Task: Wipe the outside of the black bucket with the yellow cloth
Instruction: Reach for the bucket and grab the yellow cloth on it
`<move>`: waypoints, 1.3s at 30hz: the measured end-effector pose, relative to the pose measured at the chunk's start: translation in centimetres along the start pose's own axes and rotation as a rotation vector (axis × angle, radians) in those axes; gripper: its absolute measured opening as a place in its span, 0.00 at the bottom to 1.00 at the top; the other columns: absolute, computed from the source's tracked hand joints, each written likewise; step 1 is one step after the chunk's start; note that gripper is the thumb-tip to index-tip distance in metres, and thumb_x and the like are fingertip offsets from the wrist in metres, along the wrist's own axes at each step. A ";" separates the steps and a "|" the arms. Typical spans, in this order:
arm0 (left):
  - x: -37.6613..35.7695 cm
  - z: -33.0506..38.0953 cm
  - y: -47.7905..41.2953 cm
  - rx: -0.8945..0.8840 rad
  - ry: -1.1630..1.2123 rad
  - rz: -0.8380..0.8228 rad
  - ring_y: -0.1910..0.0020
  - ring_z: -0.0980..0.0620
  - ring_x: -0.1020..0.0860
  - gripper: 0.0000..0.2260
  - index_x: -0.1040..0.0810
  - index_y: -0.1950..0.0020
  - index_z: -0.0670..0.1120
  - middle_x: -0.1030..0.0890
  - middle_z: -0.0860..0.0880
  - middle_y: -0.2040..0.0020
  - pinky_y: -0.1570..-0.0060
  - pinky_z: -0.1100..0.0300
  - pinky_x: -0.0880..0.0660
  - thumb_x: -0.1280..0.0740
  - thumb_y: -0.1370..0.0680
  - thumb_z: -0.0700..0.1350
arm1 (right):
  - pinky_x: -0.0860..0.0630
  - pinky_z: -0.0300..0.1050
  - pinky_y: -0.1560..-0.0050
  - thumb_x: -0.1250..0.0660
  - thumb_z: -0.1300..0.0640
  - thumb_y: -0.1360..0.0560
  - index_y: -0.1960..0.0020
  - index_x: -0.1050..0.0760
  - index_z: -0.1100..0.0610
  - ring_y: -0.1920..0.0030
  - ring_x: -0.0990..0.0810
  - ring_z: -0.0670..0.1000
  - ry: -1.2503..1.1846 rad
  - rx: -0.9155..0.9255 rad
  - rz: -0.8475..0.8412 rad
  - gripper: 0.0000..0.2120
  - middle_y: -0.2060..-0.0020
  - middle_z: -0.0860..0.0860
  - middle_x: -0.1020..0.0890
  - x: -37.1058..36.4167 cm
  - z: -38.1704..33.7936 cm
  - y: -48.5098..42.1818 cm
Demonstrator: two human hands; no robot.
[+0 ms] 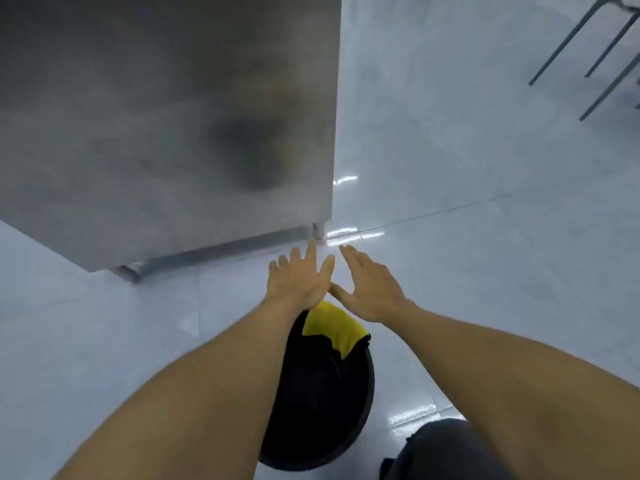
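Observation:
The black bucket [322, 403] stands on the floor right below me, partly hidden by my left forearm. The yellow cloth [334, 327] hangs over its far rim. Just beyond that rim, my left hand [299, 280] is stretched out flat with the fingers spread and nothing in it. Next to it on the right, my right hand [369, 289] is also flat and spread, holding nothing, its thumb close to the cloth's top edge. Neither hand touches the cloth.
A steel cabinet [166, 126] on short legs fills the upper left, its corner foot [318, 232] just past my fingertips. The floor [485, 237] is glossy pale tile. Chair legs [588, 46] stand at the top right. My knee [446, 452] is at the bottom right.

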State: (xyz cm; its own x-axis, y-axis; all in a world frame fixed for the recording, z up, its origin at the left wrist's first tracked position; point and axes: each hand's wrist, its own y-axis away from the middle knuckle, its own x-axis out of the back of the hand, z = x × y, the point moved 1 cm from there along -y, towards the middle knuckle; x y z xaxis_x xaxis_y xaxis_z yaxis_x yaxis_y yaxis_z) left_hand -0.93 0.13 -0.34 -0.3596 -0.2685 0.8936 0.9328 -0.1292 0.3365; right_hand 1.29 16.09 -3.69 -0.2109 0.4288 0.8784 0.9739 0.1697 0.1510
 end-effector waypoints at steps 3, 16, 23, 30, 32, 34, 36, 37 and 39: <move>-6.1 -1.2 -1.0 0.120 -0.039 -0.186 0.20 0.36 0.43 0.32 0.51 0.16 0.51 0.45 0.43 0.17 0.23 0.37 0.50 0.58 0.17 0.64 | 0.39 0.55 0.26 0.41 0.28 0.27 0.19 0.54 0.50 0.22 0.42 0.54 0.016 -0.039 -0.238 0.46 0.20 0.50 0.47 -5.9 2.7 0.0; -13.1 -2.8 2.2 0.071 0.132 -0.076 0.18 0.39 0.60 0.45 0.57 0.17 0.38 0.58 0.40 0.16 0.21 0.40 0.50 0.38 0.22 0.60 | 0.25 0.55 0.52 0.44 0.42 0.18 0.45 0.29 0.57 0.53 0.23 0.60 -0.167 -0.075 -0.181 0.18 0.52 0.57 0.20 -12.6 5.6 0.7; -15.6 -0.8 8.2 0.157 0.061 -0.661 0.24 0.39 0.33 0.59 0.47 0.18 0.45 0.39 0.43 0.19 0.30 0.43 0.31 0.29 0.38 0.75 | 0.29 0.49 0.55 0.46 0.42 0.17 0.55 0.33 0.57 0.54 0.25 0.57 -0.094 -0.158 -0.280 0.19 0.57 0.55 0.25 -11.6 4.8 1.5; -16.4 0.0 10.8 -0.029 0.147 -0.562 0.68 0.47 0.21 0.12 0.29 0.60 0.46 0.23 0.48 0.64 0.67 0.57 0.26 0.29 0.28 0.51 | 0.33 0.47 0.64 0.45 0.46 0.16 0.65 0.37 0.57 0.65 0.30 0.53 -0.120 -0.068 -0.295 0.22 0.67 0.53 0.29 -9.2 1.9 3.3; -15.9 -0.2 11.5 -0.064 0.123 -0.515 0.70 0.49 0.26 0.12 0.33 0.62 0.46 0.26 0.48 0.65 0.68 0.57 0.29 0.31 0.26 0.48 | 0.32 0.47 0.62 0.46 0.47 0.16 0.64 0.35 0.57 0.64 0.29 0.54 -0.094 -0.045 -0.241 0.21 0.66 0.54 0.28 -8.6 1.0 3.7; -15.7 -0.8 11.9 -0.092 0.139 -0.460 0.65 0.47 0.25 0.11 0.33 0.61 0.47 0.26 0.46 0.62 0.66 0.55 0.29 0.32 0.27 0.48 | 0.31 0.49 0.61 0.47 0.47 0.16 0.65 0.35 0.57 0.61 0.27 0.56 -0.069 -0.030 -0.174 0.21 0.66 0.54 0.27 -7.9 0.3 3.9; -15.5 -1.3 12.2 -0.117 0.152 -0.404 0.62 0.46 0.25 0.10 0.33 0.61 0.48 0.26 0.45 0.60 0.65 0.54 0.29 0.33 0.27 0.48 | 0.33 0.48 0.60 0.47 0.48 0.16 0.66 0.35 0.56 0.60 0.27 0.57 -0.067 -0.041 -0.101 0.21 0.65 0.54 0.27 -7.4 0.0 4.2; -15.4 -1.5 12.4 -0.136 0.139 -0.378 0.62 0.46 0.26 0.10 0.33 0.61 0.48 0.27 0.46 0.60 0.64 0.53 0.29 0.33 0.26 0.49 | 0.33 0.48 0.60 0.47 0.48 0.16 0.66 0.35 0.55 0.59 0.27 0.58 -0.072 -0.057 -0.068 0.21 0.64 0.55 0.27 -7.3 0.0 4.3; -15.5 -1.5 12.5 -0.165 0.116 -0.334 0.61 0.46 0.27 0.11 0.34 0.61 0.49 0.28 0.47 0.60 0.62 0.50 0.29 0.34 0.24 0.49 | 0.34 0.48 0.60 0.46 0.49 0.16 0.63 0.33 0.57 0.58 0.27 0.58 -0.056 -0.083 -0.018 0.20 0.60 0.57 0.25 -7.5 0.0 4.6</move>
State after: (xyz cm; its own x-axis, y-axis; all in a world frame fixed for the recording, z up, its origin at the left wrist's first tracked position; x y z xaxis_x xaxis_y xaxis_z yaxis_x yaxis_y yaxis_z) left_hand 16.28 1.21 -10.40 -0.6520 -0.2904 0.7004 0.7507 -0.3768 0.5426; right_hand 7.37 13.67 -9.54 -0.2308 0.4760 0.8486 0.9730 0.1052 0.2056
